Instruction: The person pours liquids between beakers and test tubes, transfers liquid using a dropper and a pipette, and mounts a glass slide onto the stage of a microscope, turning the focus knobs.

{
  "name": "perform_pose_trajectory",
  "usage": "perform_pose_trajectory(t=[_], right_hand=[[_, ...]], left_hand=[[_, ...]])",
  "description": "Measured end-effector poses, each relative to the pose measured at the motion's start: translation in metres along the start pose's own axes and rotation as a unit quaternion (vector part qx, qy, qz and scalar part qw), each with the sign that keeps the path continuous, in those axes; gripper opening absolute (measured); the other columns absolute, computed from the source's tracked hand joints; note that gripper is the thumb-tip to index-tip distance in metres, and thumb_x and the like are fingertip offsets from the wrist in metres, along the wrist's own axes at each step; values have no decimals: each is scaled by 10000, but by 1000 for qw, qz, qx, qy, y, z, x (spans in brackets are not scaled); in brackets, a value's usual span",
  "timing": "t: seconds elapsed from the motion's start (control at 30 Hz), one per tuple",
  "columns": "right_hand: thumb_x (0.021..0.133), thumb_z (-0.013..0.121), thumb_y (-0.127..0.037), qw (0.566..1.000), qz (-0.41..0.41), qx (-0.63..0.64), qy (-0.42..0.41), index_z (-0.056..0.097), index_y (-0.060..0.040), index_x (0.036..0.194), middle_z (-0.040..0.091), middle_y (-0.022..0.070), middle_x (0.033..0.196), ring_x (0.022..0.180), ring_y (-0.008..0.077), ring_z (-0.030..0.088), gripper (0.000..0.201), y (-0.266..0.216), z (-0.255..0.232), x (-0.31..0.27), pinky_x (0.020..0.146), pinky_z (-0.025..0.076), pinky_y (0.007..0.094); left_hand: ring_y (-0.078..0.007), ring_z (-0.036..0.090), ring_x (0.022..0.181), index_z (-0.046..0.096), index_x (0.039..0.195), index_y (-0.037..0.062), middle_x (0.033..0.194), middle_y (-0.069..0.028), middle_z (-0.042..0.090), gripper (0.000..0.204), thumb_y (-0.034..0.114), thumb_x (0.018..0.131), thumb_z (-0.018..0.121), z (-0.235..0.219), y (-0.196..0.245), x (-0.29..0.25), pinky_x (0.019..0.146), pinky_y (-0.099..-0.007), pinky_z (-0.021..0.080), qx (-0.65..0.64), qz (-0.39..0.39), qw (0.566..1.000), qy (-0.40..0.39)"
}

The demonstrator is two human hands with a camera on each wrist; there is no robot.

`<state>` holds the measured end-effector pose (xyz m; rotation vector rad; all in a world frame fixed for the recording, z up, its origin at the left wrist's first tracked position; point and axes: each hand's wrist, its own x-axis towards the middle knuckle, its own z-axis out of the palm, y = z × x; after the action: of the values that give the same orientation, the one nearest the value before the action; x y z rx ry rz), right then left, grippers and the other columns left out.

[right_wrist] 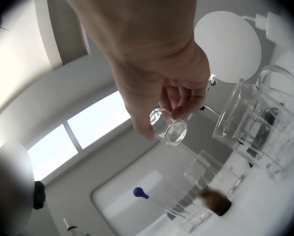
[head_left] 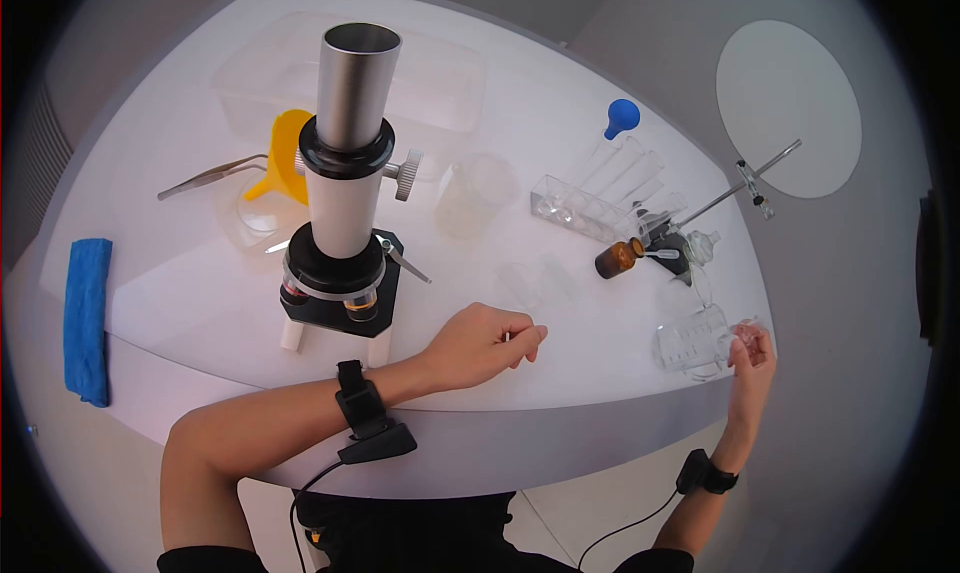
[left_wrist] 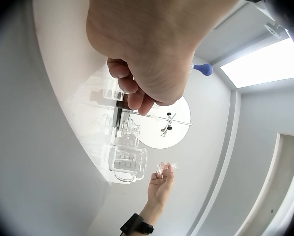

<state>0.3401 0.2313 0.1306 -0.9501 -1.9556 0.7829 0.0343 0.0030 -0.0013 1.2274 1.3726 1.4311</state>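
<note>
My right hand point(head_left: 752, 353) is above the table's right corner. Thumb and fingers pinch a small clear glass piece with a round rim point(right_wrist: 176, 132); its exact kind I cannot tell. Beside that hand is a clear graduated beaker with a handle point(head_left: 690, 341), large at the right of the right wrist view. My left hand point(head_left: 480, 345) is near the table's front edge, fingers loosely curled with nothing visible in them. A white and black microscope point(head_left: 345, 208) with a metal tube stands to its left.
A brown bottle point(head_left: 615, 261), a rack of test tubes point(head_left: 575, 211), a blue rubber bulb point(head_left: 622, 116) and a clamp stand point(head_left: 740, 186) are at the right. Leftward lie a yellow funnel point(head_left: 285, 158), tweezers point(head_left: 215, 175) and a blue cloth point(head_left: 88, 318). A clear tub point(head_left: 450, 68) sits behind.
</note>
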Motion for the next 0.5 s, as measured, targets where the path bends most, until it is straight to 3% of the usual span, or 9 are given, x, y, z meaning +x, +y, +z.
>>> perform_pose_trajectory(t=[0.07,0.13,0.17,0.23,0.5], right_hand=[[833,713,-82,999,17,27,-24,596,-5,1128,652,34,980,768,68,558,327,-14,25,-8,678,451,215],[822,708,-31,985,70,71,-140,585,-5,1137,654,41,1024,762,54,564,339,-12,43,-10,673,462,202],[822,708,-31,985,72,70,-137,585,-5,1137,654,41,1024,762,54,564,339,-10,54,-11,673,462,202],[807,707,16,969,101,84,-210,588,-8,1130,652,38,1041,741,42,557,345,-5,75,-10,667,460,191],[803,725,3,960,100,8,-261,595,-29,1117,627,9,1100,729,11,536,342,11,119,1,687,447,172]], left_hand=[[-76,480,549,669,763,26,590,-8,565,390,321,978,531,1,-1,0,543,-260,371,1,1,1000,-4],[-73,477,545,669,761,25,587,-8,565,393,323,978,534,2,-3,2,537,-260,371,5,-9,1000,4],[-73,477,545,669,761,25,587,-8,565,393,323,978,534,2,-3,2,537,-260,371,4,-8,1000,1],[-68,469,541,670,759,27,582,-6,562,393,324,978,534,1,-1,2,531,-257,365,11,-18,1000,0],[-67,459,540,666,750,31,575,2,555,392,329,972,543,1,0,0,533,-253,357,-14,-3,1000,2]])
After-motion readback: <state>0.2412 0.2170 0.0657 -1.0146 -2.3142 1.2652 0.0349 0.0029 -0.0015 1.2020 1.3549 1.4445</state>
